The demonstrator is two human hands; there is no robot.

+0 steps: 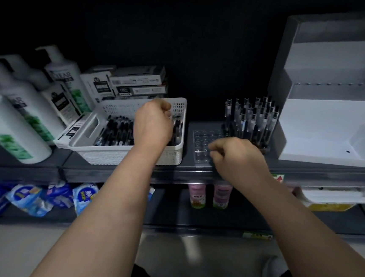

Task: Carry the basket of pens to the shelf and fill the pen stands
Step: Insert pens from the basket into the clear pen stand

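A white perforated basket point(101, 151) stands on the dark shelf point(112, 173), with several black pens point(117, 132) lying in it. My left hand point(153, 122) reaches into the basket's right side, fingers curled around pens point(177, 127) there. To the right lies a clear pen stand point(203, 140) with rows of holes; its back right part holds several upright pens point(251, 120). My right hand point(235, 158) rests on the stand's front right part, fingers curled; whether it holds anything is hidden.
White pump bottles point(14, 110) and stacked boxes point(135, 83) crowd the shelf left of the basket. A tall white stepped display point(324, 120) stands at the right. Below are blue packets point(30, 198) and small bottles point(196, 196).
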